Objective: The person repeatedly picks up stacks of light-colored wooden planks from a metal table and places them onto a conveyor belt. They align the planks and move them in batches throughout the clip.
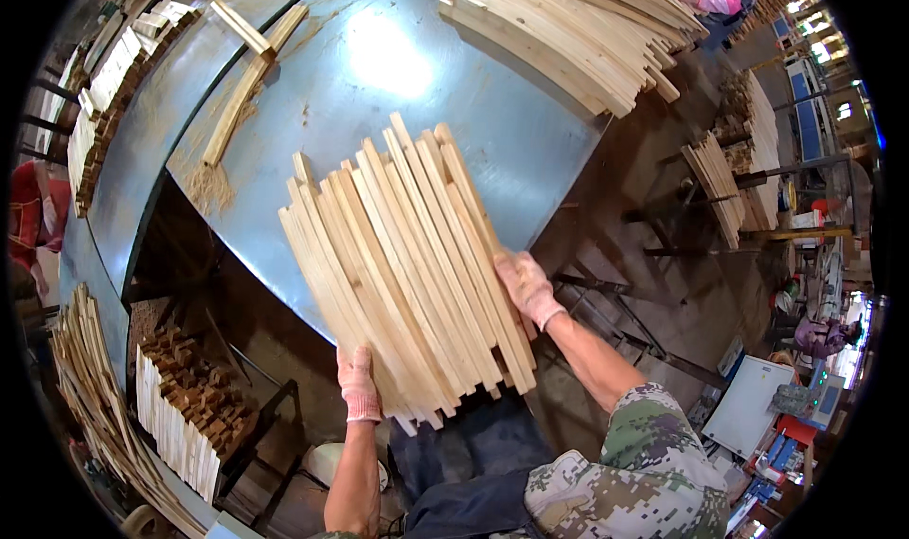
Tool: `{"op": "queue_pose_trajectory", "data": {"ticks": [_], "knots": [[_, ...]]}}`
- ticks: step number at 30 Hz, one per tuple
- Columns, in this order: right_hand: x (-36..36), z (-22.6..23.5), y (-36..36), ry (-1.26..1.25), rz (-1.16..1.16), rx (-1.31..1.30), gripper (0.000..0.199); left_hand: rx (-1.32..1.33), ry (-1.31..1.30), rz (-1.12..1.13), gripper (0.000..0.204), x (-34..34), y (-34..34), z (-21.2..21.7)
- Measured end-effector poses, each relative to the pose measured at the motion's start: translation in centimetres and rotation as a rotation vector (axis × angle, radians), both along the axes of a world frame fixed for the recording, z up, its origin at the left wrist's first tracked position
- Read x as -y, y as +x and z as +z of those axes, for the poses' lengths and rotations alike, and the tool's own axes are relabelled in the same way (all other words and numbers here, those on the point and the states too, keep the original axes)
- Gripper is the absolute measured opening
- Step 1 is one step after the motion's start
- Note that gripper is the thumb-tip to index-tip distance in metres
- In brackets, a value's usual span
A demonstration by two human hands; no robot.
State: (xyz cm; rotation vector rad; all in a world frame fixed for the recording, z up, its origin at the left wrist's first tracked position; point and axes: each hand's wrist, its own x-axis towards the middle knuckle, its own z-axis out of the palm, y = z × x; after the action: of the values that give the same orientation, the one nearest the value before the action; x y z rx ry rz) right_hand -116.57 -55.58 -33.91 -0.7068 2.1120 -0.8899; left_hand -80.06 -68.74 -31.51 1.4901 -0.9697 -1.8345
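A wide bundle of pale wooden strips (pixel 402 274) lies side by side at the near edge of the shiny metal table (pixel 312 80), its near ends sticking out past that edge toward my body. My left hand (pixel 358 385), in a pinkish work glove, grips the bundle's left side near the close end, thumb up along the outermost strip. Against the right side, my right hand (pixel 528 289), gloved alike, clasps the outer strips; its fingertips are partly hidden. The strips' far ends are uneven, some reaching further across the table.
Another stack of strips (pixel 540 42) covers the table's far right corner, near a co-worker's pink sleeve (pixel 718 1). Two loose strips (pixel 237 108) and sawdust (pixel 208 187) lie at left. Stacked wood (pixel 180 421) stands low left, with a rack of strips (pixel 720 184) at right.
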Motion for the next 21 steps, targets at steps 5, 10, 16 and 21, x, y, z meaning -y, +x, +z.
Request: {"op": "queue_pose_trajectory", "data": {"ticks": [5,10,16,21], "knots": [[2.5,1.9,0.7,0.299,0.029,-0.238,0.057,0.035,-0.038,-0.033,0.075,-0.4,1.1,-1.6],[1.8,1.7,0.7,0.254,0.092,-0.278,0.059,-0.008,-0.013,0.014,0.073,-0.6,1.5,-2.1],[2.4,-1.8,-1.8,-0.465,-0.184,-0.036,0.058,0.545,-0.536,0.007,0.071,5.5,5.4,-7.8],[2.8,-1.4,-0.3,-0.471,-0.031,-0.037,0.07,-0.108,-0.028,0.264,0.085,4.4,2.1,-10.1]]}}
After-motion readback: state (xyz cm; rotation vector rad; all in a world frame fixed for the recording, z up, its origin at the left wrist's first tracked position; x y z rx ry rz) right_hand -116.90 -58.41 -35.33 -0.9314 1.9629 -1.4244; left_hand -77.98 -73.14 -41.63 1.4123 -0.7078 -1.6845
